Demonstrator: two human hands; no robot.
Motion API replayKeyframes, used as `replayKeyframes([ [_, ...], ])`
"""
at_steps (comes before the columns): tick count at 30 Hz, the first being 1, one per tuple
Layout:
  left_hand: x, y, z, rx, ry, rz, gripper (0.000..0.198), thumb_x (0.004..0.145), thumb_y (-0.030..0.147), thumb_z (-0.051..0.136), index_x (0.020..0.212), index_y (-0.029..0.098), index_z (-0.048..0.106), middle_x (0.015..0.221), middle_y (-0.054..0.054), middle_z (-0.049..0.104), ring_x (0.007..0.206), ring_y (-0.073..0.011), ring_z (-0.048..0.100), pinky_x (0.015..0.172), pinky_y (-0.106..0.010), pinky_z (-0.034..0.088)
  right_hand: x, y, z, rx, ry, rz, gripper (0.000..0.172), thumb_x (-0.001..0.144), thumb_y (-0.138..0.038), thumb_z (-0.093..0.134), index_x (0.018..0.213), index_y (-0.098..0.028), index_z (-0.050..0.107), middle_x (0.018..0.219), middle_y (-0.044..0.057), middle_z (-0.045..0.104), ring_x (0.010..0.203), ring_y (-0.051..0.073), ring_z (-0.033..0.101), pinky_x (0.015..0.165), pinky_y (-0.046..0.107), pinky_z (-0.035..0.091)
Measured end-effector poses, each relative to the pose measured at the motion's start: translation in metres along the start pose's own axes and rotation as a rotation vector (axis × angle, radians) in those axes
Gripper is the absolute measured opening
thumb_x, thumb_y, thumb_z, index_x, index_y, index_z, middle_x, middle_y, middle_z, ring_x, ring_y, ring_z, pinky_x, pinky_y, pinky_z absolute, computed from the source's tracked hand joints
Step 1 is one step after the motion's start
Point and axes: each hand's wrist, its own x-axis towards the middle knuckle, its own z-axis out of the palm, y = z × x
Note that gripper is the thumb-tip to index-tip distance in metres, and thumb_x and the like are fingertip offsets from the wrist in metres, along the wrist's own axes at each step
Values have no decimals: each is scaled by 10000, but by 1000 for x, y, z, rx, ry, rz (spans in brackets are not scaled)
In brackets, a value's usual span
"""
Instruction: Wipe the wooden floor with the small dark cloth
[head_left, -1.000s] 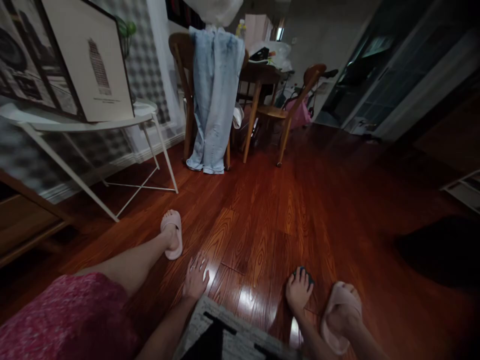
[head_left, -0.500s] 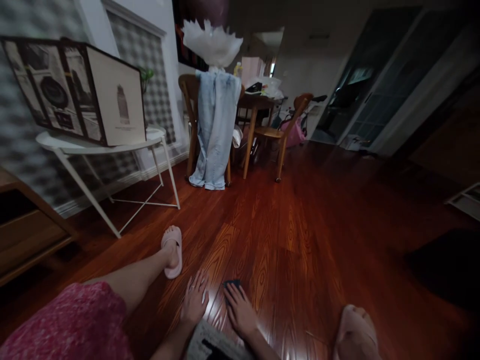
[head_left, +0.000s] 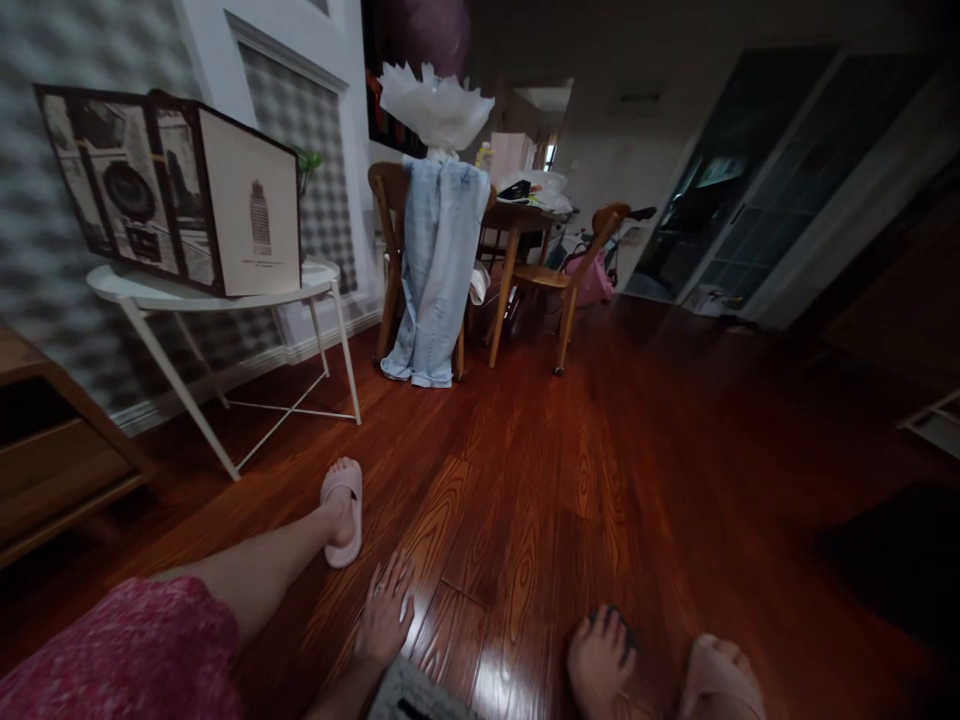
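glossy reddish-brown plank floor (head_left: 525, 470) runs through a dim room, catching a white glare (head_left: 496, 685). left, a white side table (head_left: 109, 283); farther back, wooden chairs (head_left: 544, 275) by a wooden table (head_left: 517, 214); right, glass-paned door panels (head_left: 787, 190).

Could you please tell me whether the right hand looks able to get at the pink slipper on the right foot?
Probably yes: the right hand is low and close beside the pink slipper, and only wooden floor shows between them.
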Motion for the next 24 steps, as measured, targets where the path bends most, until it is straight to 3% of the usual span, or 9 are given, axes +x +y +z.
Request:
replayKeyframes([
  [2,0,1,-1,7,-6,-4,611,907,218,416,1510,316,409,1591,-10,454,1469,-174,395,1207,-416,290,0,-59,16,93,-151,-170,611,897,-414,409,1503,-377,476,1535,62,499,1449,443,371,1102,758,277],
  [6,0,2,1,34,-27,-24,597,892,208,422,1477,323,466,1572,-13,480,1454,-186,421,1193,-433,313,-16,-162,52,152,-243,-287,600,968,-346,317,1559,-444,322,1565,-69,458,1458,302,404,1139,649,367],
  [9,0,2,4,43,-38,-14,595,890,232,434,1480,306,466,1563,-28,491,1440,-194,442,1182,-434,335,-26,-204,64,210,-342,-426,616,976,-305,373,1586,-347,299,1611,-10,387,1475,258,381,1188,538,359],
  [11,0,0,5,43,-36,6,596,896,251,433,1491,288,451,1559,-37,497,1435,-199,449,1184,-439,338,-17,-207,60,268,-432,-586,636,970,-292,419,1592,-317,287,1628,11,353,1492,238,347,1225,498,307],
  [13,-1,-1,6,46,-32,13,587,906,260,426,1492,272,451,1563,-42,491,1446,-204,437,1194,-445,330,7,-188,48,305,-487,-704,617,970,-300,434,1577,-320,326,1621,10,374,1494,213,341,1244,472,269],
  [15,-1,-3,6,51,-34,7,578,912,259,421,1489,267,456,1569,-48,484,1457,-205,422,1199,-445,327,38,-148,36,277,-469,-668,557,979,-300,396,1536,-312,419,1588,20,438,1477,198,372,1241,463,269],
  [18,-2,-4,5,38,-52,9,586,915,261,420,1501,283,432,1568,-52,485,1447,-205,438,1196,-454,337,74,-64,22,103,-303,-305,544,970,-280,310,1467,-257,529,1517,71,533,1425,213,451,1213,498,296],
  [21,-3,-5,5,20,-71,4,588,923,273,418,1511,295,410,1580,-48,468,1449,-204,436,1194,-458,345,77,18,12,-72,-97,11,574,955,-304,263,1424,-203,579,1469,119,574,1400,248,479,1198,524,287],
  [24,-2,-5,5,16,-81,5,566,929,284,409,1494,294,439,1567,-47,486,1452,-210,434,1181,-464,361,57,57,6,-191,44,249,628,951,-327,212,1428,-127,567,1474,175,553,1418,288,451,1186,536,284],
])
